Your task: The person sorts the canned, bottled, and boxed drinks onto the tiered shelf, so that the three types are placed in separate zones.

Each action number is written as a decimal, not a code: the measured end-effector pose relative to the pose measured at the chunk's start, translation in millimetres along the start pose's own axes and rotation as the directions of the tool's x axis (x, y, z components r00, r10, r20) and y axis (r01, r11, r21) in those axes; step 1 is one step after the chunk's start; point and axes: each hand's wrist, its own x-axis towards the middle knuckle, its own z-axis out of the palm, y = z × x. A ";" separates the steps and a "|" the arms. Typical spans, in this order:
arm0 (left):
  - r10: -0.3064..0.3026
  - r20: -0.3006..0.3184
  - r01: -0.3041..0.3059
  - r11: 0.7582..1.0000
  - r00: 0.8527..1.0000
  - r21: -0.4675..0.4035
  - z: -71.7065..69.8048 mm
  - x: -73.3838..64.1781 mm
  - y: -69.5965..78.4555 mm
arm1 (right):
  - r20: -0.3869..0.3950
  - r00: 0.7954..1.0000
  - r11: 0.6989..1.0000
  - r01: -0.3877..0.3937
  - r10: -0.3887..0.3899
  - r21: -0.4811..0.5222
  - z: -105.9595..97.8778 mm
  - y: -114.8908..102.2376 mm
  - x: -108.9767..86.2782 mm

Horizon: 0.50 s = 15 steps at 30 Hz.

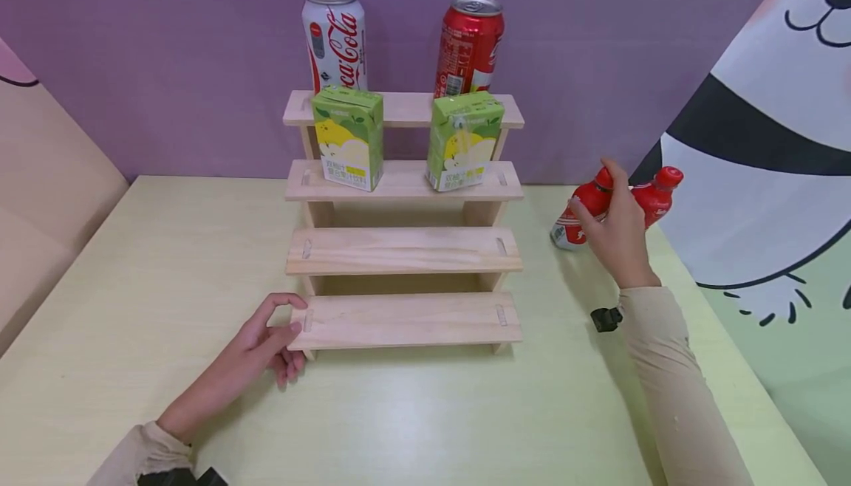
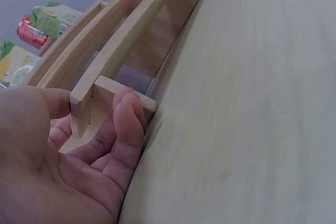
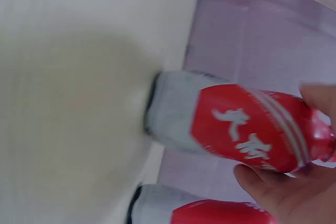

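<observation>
My left hand [image 1: 266,338] holds the left end of the lowest step of a pale wooden tiered rack [image 1: 405,321]. In the left wrist view its thumb and fingers close around the step's end and leg [image 2: 123,88]. Right of the rack, my right hand [image 1: 618,235] grips a red and white plastic bottle [image 1: 590,202] near its neck. This bottle leans a little, its base close to the tabletop in the right wrist view. A second red bottle [image 1: 657,194] stands just beside it, partly hidden by the hand.
The top tier carries a white Coca-Cola can [image 1: 335,43] and a red can [image 1: 468,46]. Below them, two green juice cartons [image 1: 349,139] stand apart on the second tier. A purple wall [image 1: 219,65] rises behind the table [image 1: 199,250], and a panda-patterned panel borders its right side.
</observation>
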 end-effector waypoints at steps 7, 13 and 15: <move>0.011 0.013 -0.011 1.000 1.000 -0.006 -0.1 -0.2 -0.4 | 0.020 1.000 0.999 -0.016 0.016 -0.029 3.0 1.7 1.5; 0.008 0.010 -0.008 1.000 1.000 -0.001 0.2 -1.0 0.1 | 0.019 1.000 1.000 -0.014 0.014 -0.026 3.1 1.4 1.1; 0.005 0.002 -0.005 1.000 1.000 0.008 0.1 -2.0 0.5 | 0.017 1.000 1.000 -0.010 0.011 -0.025 3.6 0.8 0.9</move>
